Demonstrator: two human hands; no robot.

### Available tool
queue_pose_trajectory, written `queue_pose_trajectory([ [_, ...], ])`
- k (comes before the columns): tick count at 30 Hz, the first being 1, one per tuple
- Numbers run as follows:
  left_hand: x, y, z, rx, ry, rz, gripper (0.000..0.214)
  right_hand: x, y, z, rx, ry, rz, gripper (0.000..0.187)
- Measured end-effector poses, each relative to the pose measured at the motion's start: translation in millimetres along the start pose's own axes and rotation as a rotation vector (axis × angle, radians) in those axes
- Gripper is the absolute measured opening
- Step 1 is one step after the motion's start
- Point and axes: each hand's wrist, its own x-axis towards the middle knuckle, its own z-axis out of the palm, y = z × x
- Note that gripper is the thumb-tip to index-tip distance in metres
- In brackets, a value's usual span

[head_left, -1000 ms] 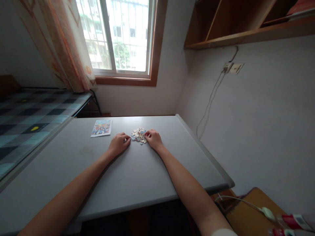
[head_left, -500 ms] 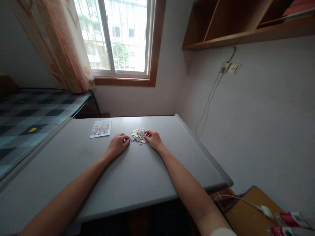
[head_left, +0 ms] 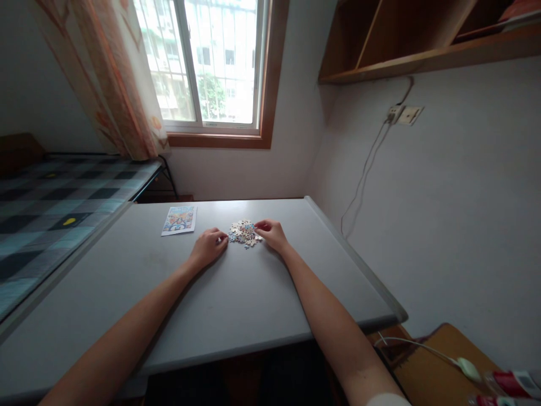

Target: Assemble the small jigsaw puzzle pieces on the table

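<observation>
A small heap of jigsaw pieces [head_left: 244,232] lies on the grey table [head_left: 236,299], between my two hands. My left hand [head_left: 209,247] rests on the table just left of the heap, fingers curled, tips touching the nearest pieces. My right hand [head_left: 273,234] lies at the heap's right edge, its fingers curled and pinched among the pieces. Whether either hand grips a piece is too small to tell. A colourful picture card [head_left: 180,219] lies flat on the table, further left and back.
The table stands in a corner, with a wall on the right and a window [head_left: 211,62] behind. A bed with a checked cover [head_left: 51,208] adjoins the left side. A wooden shelf [head_left: 422,39] hangs above. A wooden stool [head_left: 439,361] with a cable stands at lower right.
Both hands stay at the heap of pieces with only slight finger movement. The view has shifted a little as my head moved.
</observation>
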Motion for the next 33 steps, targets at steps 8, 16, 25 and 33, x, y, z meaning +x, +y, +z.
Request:
queue_pose_trajectory([
  [8,0,2,-1.7,-0.003,-0.002,-0.005,0.03,-4,-16,-16,-0.469,0.036,0.023,0.012],
  [16,1,1,-0.5,0.001,0.002,0.003,0.029,-7,-10,-21,-0.582,-0.173,0.151,0.015],
  [25,1,2,-1.2,0.008,-0.006,0.005,0.029,-4,-3,-16,-0.592,-0.001,0.115,0.012],
  [33,1,2,-1.0,-0.018,0.0,-0.006,0.028,-4,1,-11,-0.588,-0.016,0.098,0.017],
])
